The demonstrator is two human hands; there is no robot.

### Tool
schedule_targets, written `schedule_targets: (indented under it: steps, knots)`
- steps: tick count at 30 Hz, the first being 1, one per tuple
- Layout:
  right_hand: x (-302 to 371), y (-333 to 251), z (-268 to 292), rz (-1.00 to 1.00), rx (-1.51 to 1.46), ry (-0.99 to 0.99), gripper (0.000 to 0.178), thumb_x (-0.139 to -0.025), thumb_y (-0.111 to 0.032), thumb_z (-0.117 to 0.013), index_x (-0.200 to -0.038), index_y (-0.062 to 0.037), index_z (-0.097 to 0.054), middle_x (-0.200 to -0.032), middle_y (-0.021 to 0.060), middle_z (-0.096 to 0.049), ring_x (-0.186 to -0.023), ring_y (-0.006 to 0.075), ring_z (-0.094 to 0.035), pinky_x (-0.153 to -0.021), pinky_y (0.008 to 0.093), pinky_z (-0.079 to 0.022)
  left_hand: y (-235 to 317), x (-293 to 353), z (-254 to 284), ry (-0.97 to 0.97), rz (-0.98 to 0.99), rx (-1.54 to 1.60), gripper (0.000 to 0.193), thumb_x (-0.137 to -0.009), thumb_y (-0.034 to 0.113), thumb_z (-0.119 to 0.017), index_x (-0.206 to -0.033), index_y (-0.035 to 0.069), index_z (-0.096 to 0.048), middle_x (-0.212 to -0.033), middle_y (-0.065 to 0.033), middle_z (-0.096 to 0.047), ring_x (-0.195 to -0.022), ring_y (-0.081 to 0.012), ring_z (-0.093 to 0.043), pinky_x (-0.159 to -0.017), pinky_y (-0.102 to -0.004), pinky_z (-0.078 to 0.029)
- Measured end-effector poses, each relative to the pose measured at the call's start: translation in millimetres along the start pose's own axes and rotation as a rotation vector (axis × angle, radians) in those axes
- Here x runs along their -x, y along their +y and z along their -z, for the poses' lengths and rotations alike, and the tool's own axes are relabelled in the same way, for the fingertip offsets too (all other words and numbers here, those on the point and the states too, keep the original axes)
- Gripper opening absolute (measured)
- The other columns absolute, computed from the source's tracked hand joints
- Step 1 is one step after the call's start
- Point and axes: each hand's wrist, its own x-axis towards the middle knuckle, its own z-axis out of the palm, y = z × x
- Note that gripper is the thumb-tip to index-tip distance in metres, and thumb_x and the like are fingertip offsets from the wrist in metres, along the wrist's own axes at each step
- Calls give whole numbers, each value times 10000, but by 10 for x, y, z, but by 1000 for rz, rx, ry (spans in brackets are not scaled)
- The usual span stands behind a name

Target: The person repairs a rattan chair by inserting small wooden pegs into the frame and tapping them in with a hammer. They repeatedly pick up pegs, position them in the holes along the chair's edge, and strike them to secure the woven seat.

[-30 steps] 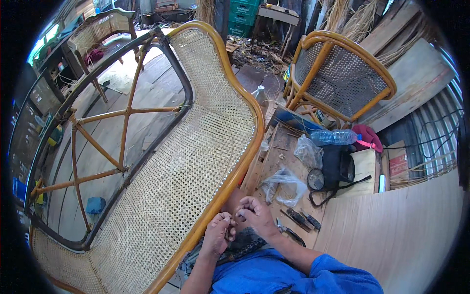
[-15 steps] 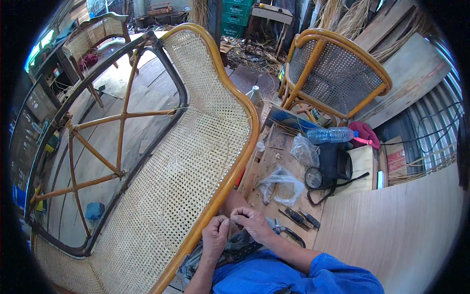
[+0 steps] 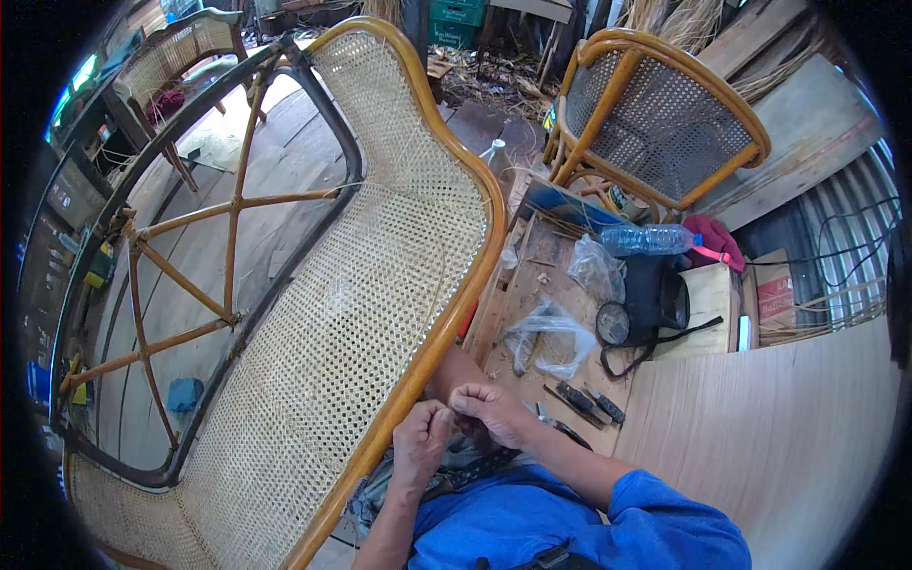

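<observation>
My left hand (image 3: 420,445) and my right hand (image 3: 490,412) meet above my lap, each with thumb and fingers pinched together. Whatever lies between their fingertips is too thin or small to make out. Just left of them runs the glossy rattan pole (image 3: 437,353) that edges a large seat frame. Woven cane webbing (image 3: 313,366) covers its wide inner band. Farther left, dark poles and crossed rattan braces (image 3: 231,214) form the open part of this frame. Beyond my right wrist, hand tools with dark handles (image 3: 589,404) lie on a wooden board.
On the wooden bench (image 3: 532,256) are a clear plastic bag (image 3: 551,337), a black pouch (image 3: 655,299) with a strap, and a plastic bottle (image 3: 646,239). A cane-backed rattan chair (image 3: 660,119) stands behind. A plywood sheet (image 3: 760,427) is at the right, another chair (image 3: 180,71) far left.
The view has shifted a little, so the background sits higher. My hands remain pinched close together, with the right one slightly nearer the rattan edge.
</observation>
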Motion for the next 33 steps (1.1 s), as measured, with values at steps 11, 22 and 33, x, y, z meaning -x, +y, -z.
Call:
schedule_targets:
  steps: [11, 22, 33]
  knots:
    - [-53, -387, -131, 218, 393, 169, 94, -848, -57, -593, -940, -40, -605, -778, 26, -627, -679, 93, -591, -589, 212, -470, 224, -977, 799, -155, -173, -236, 301, -896, 254, -498, -887, -22, -619, -723, -100, -610, -647, -160, -547, -645, -323, -450]
    - [-467, -388, -455, 362, 976, 54, 126, -828, 25, -552, -943, -11, -588, -836, 37, -632, -775, 112, -585, -680, 236, -472, -31, -1667, 523, -650, 12, -631, 259, -678, 238, -643, -777, 0, -667, -676, -156, -626, -602, -252, -583, -604, -369, -464]
    - [-722, -257, -599, 529, 1277, 30, 83, -813, -34, -599, -895, -43, -591, -820, 111, -625, -778, 215, -631, -692, 303, -485, -153, -1723, 578, -526, -80, -813, 237, -652, 165, -622, -816, 2, -678, -787, -196, -645, -730, -327, -628, -644, -402, -489]
